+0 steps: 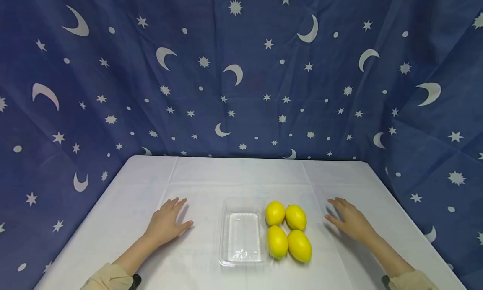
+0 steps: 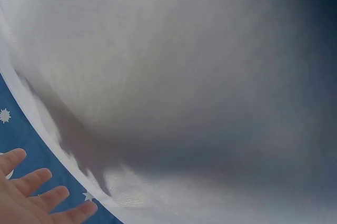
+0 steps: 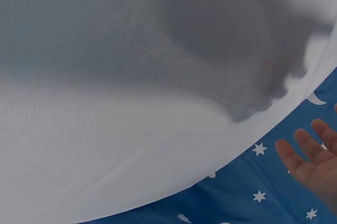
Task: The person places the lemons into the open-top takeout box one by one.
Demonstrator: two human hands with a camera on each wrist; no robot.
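A: Step in hand, as I judge it: start position, nothing gripped. Left hand [image 1: 166, 223] lies flat on the cloth [image 1: 241, 172], fingers straight and spread, left of the tray [image 1: 242, 233]. Right hand [image 1: 349, 221] lies the same way, flat and relaxed, to the right of the lemons [image 1: 288, 231].

B: Wrist views agree?

A: They show little. Left wrist view: fingertips [image 2: 31, 190] straight, white cloth close up, blue starred fabric at the edge. Right wrist view: fingers [image 3: 308, 153] straight, same cloth. No object in either hand.

B: Tray and lemons, near to far?

A: Tray is clear plastic, rectangular, shallow, holding nothing, near the front edge at centre. Four lemons sit just right of it in a two-by-two cluster; the left pair look to touch the tray rim, though I cannot tell for sure. Near pair larger in view, far pair rounder. Skin bright yellow, smooth, glossy.

B: Next move calls for?

A: My judgement: the right hand is nearest the lemons, so a short reach left and a grip round one. They are round and may roll if nudged. Beyond the table, the starred backdrop [image 1: 241, 72]
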